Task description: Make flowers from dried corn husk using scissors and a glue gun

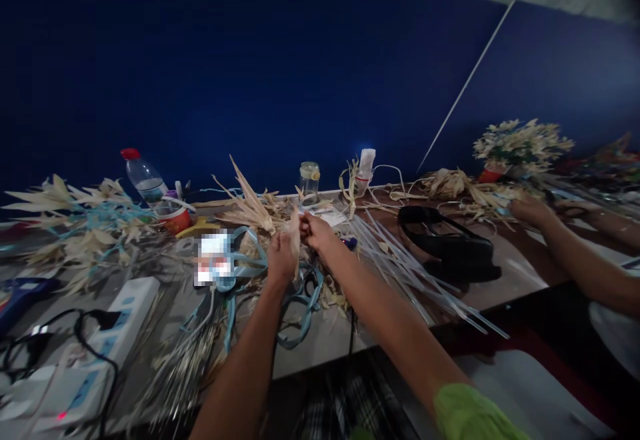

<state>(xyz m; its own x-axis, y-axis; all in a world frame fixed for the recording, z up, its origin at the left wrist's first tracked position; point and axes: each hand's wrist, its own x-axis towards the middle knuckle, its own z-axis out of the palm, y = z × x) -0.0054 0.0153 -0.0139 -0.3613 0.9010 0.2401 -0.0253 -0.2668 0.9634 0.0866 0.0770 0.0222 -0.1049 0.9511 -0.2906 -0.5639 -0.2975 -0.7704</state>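
Observation:
My left hand (282, 257) is closed round a pale dried corn husk (295, 243), which stands up between my two hands. From the right, my right hand (315, 231) pinches at the husk's upper part with thumb and fingers together. Just behind and left of them fans a bundle of stiff dried husks (250, 203); whether it touches my left hand I cannot tell. Light blue ribbon (303, 327) lies looped on the table below my hands. Husk scraps (335, 293) are scattered beneath my right wrist.
On the left are husk flowers (100, 220), a red-capped bottle (143, 177), wires (185, 367) and a power strip (120, 327). A glass jar (309, 180) stands behind. Rightward lie clear plastic sticks (400, 267), a black strapped object (445, 243) and another person's arm (575, 253).

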